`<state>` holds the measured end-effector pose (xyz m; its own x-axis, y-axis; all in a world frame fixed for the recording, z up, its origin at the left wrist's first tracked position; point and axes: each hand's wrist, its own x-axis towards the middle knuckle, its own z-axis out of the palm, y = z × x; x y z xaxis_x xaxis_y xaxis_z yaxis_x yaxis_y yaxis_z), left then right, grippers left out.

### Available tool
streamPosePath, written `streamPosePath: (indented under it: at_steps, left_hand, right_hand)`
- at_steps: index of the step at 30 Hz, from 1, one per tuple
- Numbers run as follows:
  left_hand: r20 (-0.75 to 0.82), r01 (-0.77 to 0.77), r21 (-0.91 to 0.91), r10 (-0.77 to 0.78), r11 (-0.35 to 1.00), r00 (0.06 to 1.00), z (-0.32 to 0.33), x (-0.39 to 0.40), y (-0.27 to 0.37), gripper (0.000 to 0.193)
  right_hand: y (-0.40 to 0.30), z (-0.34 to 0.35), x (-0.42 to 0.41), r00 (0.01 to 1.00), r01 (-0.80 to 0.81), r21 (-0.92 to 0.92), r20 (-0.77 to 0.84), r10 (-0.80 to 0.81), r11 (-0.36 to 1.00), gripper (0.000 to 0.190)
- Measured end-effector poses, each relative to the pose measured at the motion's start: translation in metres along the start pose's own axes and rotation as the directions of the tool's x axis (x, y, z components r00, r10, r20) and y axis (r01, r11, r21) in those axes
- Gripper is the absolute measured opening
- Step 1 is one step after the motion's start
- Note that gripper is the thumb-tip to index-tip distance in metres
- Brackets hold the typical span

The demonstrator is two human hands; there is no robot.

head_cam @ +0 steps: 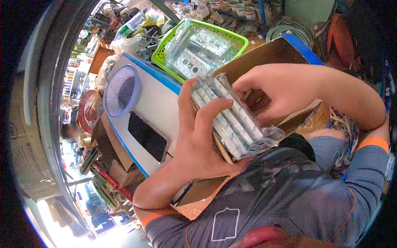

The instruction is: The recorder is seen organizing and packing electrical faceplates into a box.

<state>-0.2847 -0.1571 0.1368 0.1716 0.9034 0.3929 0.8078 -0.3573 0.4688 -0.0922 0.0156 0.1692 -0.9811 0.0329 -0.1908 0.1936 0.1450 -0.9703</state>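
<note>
My left hand [201,133] grips a stack of white plates wrapped in clear plastic [228,119], fingers spread over its top edge. The plates look like electrical faceplates and bear a small blue print. Beside the stack, my right hand [273,90] is bent with curled fingertips at its far side; whether it pinches anything is hidden. Both hands are over an open cardboard box [266,59], whose brown flap rises behind the right hand. A lime-green plastic basket [240,38] beyond holds more plastic-wrapped white plates with cutouts [192,63].
On a white table with blue edging [158,90] lie a lavender woven plastic basket [123,90] and a black-screened phone [148,136]. A coiled pale green hose [290,32] lies at the back right. Crowded shelves and a person [70,131] are at far left.
</note>
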Motion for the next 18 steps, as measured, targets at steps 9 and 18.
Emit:
streamPosePath:
  at_steps: [9, 18]
  left_hand:
    - [0.065, 0.024, 0.055, -0.027, 0.998, 0.998, -0.002, 0.0, 0.005, 0.095]
    - [0.15, 0.031, 0.109, -0.047, 0.994, 0.988, -0.01, 0.009, 0.011, 0.086]
  right_hand:
    - [0.004, 0.005, 0.003, 0.953, 0.222, -0.502, -0.072, -0.296, 0.836, 0.036]
    - [-0.005, 0.0, 0.01, 0.949, 0.286, -0.602, 0.071, -0.307, 0.746, 0.033]
